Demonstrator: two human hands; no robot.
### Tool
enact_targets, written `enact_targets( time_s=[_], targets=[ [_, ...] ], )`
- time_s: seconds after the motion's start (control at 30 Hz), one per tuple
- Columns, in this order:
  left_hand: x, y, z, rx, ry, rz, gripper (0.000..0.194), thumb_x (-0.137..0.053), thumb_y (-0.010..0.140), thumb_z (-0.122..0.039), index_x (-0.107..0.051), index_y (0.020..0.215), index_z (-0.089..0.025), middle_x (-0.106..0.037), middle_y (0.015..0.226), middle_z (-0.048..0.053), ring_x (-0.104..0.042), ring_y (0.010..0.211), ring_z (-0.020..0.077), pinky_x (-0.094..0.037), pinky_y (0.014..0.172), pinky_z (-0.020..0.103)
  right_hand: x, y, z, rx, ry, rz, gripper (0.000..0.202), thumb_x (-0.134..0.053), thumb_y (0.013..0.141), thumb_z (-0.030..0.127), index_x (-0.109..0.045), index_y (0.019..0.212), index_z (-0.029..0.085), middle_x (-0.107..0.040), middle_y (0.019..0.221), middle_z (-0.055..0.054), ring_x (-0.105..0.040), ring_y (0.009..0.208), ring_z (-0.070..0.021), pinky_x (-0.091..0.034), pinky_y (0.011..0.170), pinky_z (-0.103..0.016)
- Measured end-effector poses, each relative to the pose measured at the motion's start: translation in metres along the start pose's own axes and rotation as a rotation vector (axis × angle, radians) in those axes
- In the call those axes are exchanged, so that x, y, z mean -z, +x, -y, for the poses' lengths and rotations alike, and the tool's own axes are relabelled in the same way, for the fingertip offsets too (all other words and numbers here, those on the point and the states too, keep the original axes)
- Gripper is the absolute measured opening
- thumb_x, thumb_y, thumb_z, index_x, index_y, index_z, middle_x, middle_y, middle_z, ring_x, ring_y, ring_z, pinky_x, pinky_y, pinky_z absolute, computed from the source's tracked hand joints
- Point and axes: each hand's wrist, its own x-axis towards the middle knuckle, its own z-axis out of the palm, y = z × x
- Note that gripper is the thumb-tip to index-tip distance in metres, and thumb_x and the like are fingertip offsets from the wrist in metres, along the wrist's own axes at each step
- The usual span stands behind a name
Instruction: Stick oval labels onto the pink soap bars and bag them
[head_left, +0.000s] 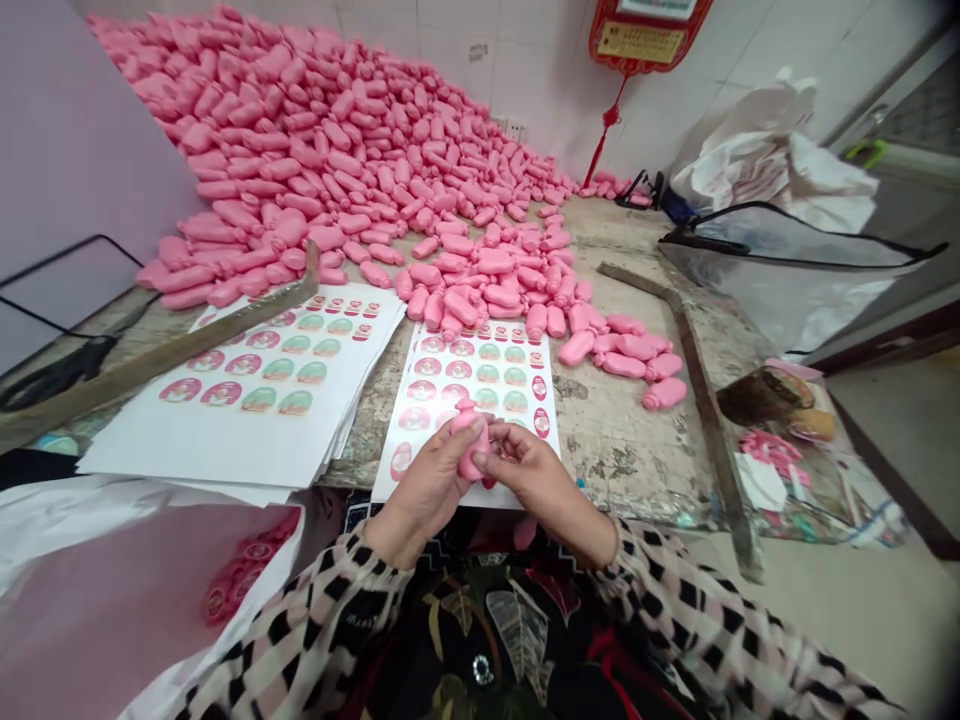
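Both hands (480, 475) clamped on one pink bottle (471, 440), held above the near sticker sheet (484, 395) on the worktop (622, 440). Sticker print and hanging red plaque (646, 38) lettering too small to read

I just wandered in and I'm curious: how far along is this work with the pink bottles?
Apparently done: the labelled pink items in the white sack, lower left. In hand: one bottle, in the left hand, with the right hand's fingers at its side. Seemingly left: the huge pile of plain-looking bottles, with many stickers on the sheet below. By that pile, most remains, though I can't count the sack.
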Motion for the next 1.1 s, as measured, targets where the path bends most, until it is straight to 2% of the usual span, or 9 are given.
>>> enact_targets(
  time_s=[0.1, 0.17, 0.27, 0.37, 0.5, 0.6, 0.7, 0.77, 1.1],
  targets=[
    [0.005, -0.006, -0.003, 0.067, 0.009, -0.053, 0.025, -0.065, 0.075, -0.025, -0.061, 0.096, -0.013, -0.066, 0.099, 0.009, -0.063, 0.087, 0.0192, -0.049, 0.081, 0.032, 0.029, -0.014, -0.005, -0.008, -0.180, -0.028, 0.031, -0.058, 0.078, 0.042, -0.058, 0.103, 0.024, -0.061, 0.084, -0.001, -0.058, 0.076, -0.0145, -0.046, 0.071, -0.028],
    [0.007, -0.009, -0.009, 0.122, 0.077, -0.062, 0.031, -0.066, 0.072, -0.022, -0.059, 0.101, -0.012, -0.067, 0.098, 0.011, -0.065, 0.079, 0.0203, -0.050, 0.080, 0.037, 0.060, -0.013, -0.008, 0.016, -0.405, -0.192, 0.027, -0.049, 0.083, 0.043, -0.062, 0.096, 0.023, -0.062, 0.086, -0.002, -0.058, 0.080, -0.0169, -0.045, 0.075, -0.030],
    [0.002, -0.007, -0.014, 0.186, 0.217, 0.018, 0.042, -0.067, 0.068, -0.018, -0.055, 0.109, -0.015, -0.069, 0.087, 0.009, -0.065, 0.066, 0.0177, -0.051, 0.072, 0.036, 0.103, 0.000, -0.011, 0.090, -0.786, -0.437, 0.020, -0.050, 0.083, 0.037, -0.064, 0.089, 0.023, -0.063, 0.091, -0.003, -0.057, 0.087, -0.0190, -0.042, 0.079, -0.032],
    [-0.011, 0.004, -0.012, 0.165, 0.416, 0.121, 0.032, -0.068, 0.066, -0.020, -0.056, 0.095, -0.016, -0.066, 0.070, 0.003, -0.060, 0.057, 0.0150, -0.047, 0.059, 0.028, 0.123, 0.019, -0.010, 0.110, -1.016, -0.496, 0.018, -0.048, 0.084, 0.032, -0.062, 0.092, 0.025, -0.062, 0.093, -0.001, -0.056, 0.086, -0.0179, -0.040, 0.076, -0.030],
    [-0.027, 0.032, -0.009, -0.121, 1.058, 0.147, 0.014, -0.062, 0.070, -0.031, -0.055, 0.075, -0.019, -0.057, 0.059, -0.001, -0.056, 0.057, 0.0156, -0.040, 0.054, 0.026, 0.124, 0.042, -0.005, 0.134, -1.173, -0.487, 0.017, -0.046, 0.085, 0.030, -0.061, 0.088, 0.024, -0.062, 0.093, -0.001, -0.055, 0.083, -0.0171, -0.038, 0.071, -0.028],
    [-0.033, 0.055, -0.009, -0.356, 1.526, 0.203, 0.013, -0.059, 0.073, -0.032, -0.061, 0.077, -0.020, -0.063, 0.082, 0.005, -0.059, 0.077, 0.0220, -0.041, 0.068, 0.030, 0.122, 0.052, -0.004, 0.135, -1.239, -0.472, 0.017, -0.045, 0.085, 0.030, -0.060, 0.086, 0.023, -0.061, 0.092, -0.002, -0.055, 0.082, -0.0174, -0.037, 0.067, -0.028],
    [-0.037, 0.071, -0.007, -0.359, 1.631, 0.261, 0.028, -0.059, 0.073, -0.030, -0.063, 0.099, -0.020, -0.054, 0.122, 0.011, -0.056, 0.099, 0.0299, -0.039, 0.081, 0.036, 0.121, 0.056, -0.005, 0.141, -1.264, -0.462, 0.017, -0.045, 0.086, 0.029, -0.060, 0.087, 0.022, -0.061, 0.095, -0.003, -0.055, 0.084, -0.0180, -0.036, 0.067, -0.028],
    [-0.039, 0.079, -0.005, -0.329, 1.684, 0.297, 0.037, -0.059, 0.073, -0.033, -0.061, 0.109, -0.023, -0.044, 0.135, 0.012, -0.055, 0.103, 0.0335, -0.038, 0.084, 0.039, 0.121, 0.058, -0.005, 0.134, -1.270, -0.453, 0.017, -0.044, 0.086, 0.028, -0.060, 0.088, 0.022, -0.061, 0.098, -0.003, -0.055, 0.087, -0.0184, -0.037, 0.069, -0.028],
    [-0.036, 0.094, -0.007, -0.234, 1.851, 0.436, 0.052, -0.058, 0.074, -0.044, -0.054, 0.124, -0.029, -0.029, 0.146, 0.013, -0.053, 0.106, 0.0409, -0.041, 0.080, 0.045, 0.132, 0.066, -0.003, 0.134, -1.268, -0.344, 0.016, -0.049, 0.085, 0.031, -0.063, 0.087, 0.022, -0.062, 0.098, -0.003, -0.056, 0.084, -0.0173, -0.035, 0.065, -0.027]
  ],
)
